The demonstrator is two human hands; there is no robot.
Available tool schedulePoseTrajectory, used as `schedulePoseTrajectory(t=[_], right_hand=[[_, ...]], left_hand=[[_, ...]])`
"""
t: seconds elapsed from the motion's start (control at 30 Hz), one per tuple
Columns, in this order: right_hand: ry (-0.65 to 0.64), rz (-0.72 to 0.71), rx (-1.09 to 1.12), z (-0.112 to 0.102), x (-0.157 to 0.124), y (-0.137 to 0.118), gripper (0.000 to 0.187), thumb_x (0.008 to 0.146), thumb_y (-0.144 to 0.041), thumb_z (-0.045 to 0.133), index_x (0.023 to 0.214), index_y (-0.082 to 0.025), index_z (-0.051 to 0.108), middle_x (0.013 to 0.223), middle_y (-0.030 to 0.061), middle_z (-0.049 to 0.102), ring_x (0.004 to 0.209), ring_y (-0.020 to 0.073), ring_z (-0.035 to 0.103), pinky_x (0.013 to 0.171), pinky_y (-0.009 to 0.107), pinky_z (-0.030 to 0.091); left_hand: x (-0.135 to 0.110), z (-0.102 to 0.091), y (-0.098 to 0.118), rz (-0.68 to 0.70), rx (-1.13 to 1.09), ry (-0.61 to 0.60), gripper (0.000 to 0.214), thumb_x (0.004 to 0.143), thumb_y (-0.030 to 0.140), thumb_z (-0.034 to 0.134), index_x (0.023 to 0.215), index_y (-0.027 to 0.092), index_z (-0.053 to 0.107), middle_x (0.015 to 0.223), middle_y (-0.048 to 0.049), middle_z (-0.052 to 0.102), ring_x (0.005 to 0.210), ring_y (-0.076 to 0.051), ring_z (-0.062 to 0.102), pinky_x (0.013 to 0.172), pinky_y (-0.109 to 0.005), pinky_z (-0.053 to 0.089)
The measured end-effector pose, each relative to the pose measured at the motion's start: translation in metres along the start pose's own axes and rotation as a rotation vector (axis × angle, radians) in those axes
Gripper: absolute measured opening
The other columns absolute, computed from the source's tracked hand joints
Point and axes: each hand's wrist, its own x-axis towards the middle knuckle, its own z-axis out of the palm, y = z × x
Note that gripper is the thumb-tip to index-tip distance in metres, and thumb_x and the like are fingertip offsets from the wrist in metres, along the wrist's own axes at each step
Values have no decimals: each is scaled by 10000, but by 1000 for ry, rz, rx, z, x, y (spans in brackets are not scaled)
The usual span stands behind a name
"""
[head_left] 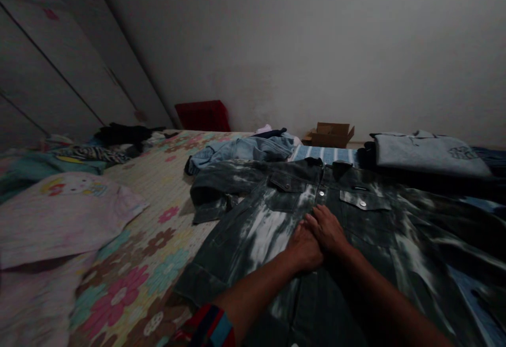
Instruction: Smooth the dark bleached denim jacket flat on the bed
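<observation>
A dark bleached denim jacket (375, 231) lies spread face up on the bed, buttons down its middle. My left hand (303, 249) rests on the jacket's front placket with its fingers curled, partly hidden under my right hand. My right hand (326, 227) lies flat with fingers stretched over the left hand and the placket, just below the chest pockets. Neither hand lifts the fabric.
The bed has a floral sheet (150, 262). A pale pink garment (59, 215) lies at left, light blue jeans (245, 152) behind the jacket, a folded grey shirt (430, 154) at back right. A cardboard box (331, 135), a red crate (202, 116) and wardrobe doors (47, 62) stand beyond.
</observation>
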Motion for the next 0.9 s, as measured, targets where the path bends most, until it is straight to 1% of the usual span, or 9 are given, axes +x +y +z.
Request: schedulePoseTrajectory(t=[0.1, 0.2, 0.3, 0.4, 0.5, 0.63, 0.7, 0.77, 0.9], right_hand=[[26, 19, 13, 23, -9, 19, 487, 944, -416, 310, 1248, -111, 537, 1363, 179, 479, 1314, 287, 364, 1054, 457, 301], [10, -12, -8, 29, -13, 25, 540, 942, -455, 299, 1273, -87, 514, 1381, 189, 456, 1325, 296, 342, 1060, 451, 290], [-38, -11, -77, 26, -13, 19, 590, 929, -491, 313, 1313, -72, 473, 1420, 196, 401, 1354, 311, 280, 1069, 456, 263], [-82, -14, -125, 23, -14, 11, 636, 915, -527, 334, 1350, -75, 437, 1459, 200, 338, 1378, 316, 222, 1089, 464, 211], [-125, -22, -148, 20, -15, 5, 665, 910, -544, 331, 1373, -74, 415, 1483, 196, 297, 1387, 315, 197, 1100, 467, 170], [-168, -23, -160, 16, -14, 3, 656, 918, -527, 312, 1393, -82, 392, 1501, 177, 265, 1396, 297, 175, 1098, 472, 154], [-184, -17, -158, 14, -13, 2, 654, 919, -525, 308, 1397, -84, 388, 1508, 168, 252, 1399, 291, 165, 1098, 473, 147], [-196, -11, -154, 13, -13, 1, 649, 920, -517, 310, 1399, -86, 386, 1512, 159, 242, 1402, 289, 155, 1100, 473, 140], [-199, -17, -146, 12, -13, 0, 638, 921, -503, 315, 1400, -87, 386, 1512, 156, 242, 1404, 286, 148, 1101, 479, 130]], left_hand=[[-15, -13, -13, 23, -69, -28, 596, 868, 353, 460, 1407, 139, 322, 1455, -130, 375, 1342, -262, 313, 1122, -417, 225], [-23, -30, -31, 6, -107, -11, 443, 901, 346, 429, 1299, 153, 457, 1410, -110, 439, 1302, -216, 384, 1092, -357, 295], [-22, -47, -53, -135, -24, 90, 355, 929, 322, 378, 1197, 161, 544, 1405, -109, 450, 1305, -205, 391, 1088, -345, 302], [-18, -62, -74, -314, 108, 159, 303, 917, 280, 405, 1137, 173, 584, 1352, -92, 513, 1263, -191, 445, 1065, -327, 340], [-15, -78, -90, -449, 203, 213, 286, 901, 224, 422, 1125, 172, 592, 1293, -81, 558, 1209, -180, 489, 1045, -302, 361], [-5, -102, -108, -652, 289, 288, 291, 884, 193, 406, 1094, 156, 604, 1207, -126, 594, 1199, -252, 488, 1019, -389, 375], [4, -113, -118, -759, 305, 283, 292, 877, 238, 423, 1049, 131, 632, 1142, -165, 626, 1147, -295, 532, 955, -415, 421], [13, -120, -128, -835, 294, 243, 315, 868, 301, 443, 988, 114, 665, 1072, -187, 661, 1063, -311, 593, 871, -401, 470], [29, -129, -141, -910, 277, 170, 333, 822, 372, 502, 946, 134, 698, 1058, -173, 686, 1020, -304, 628, 793, -347, 498]])
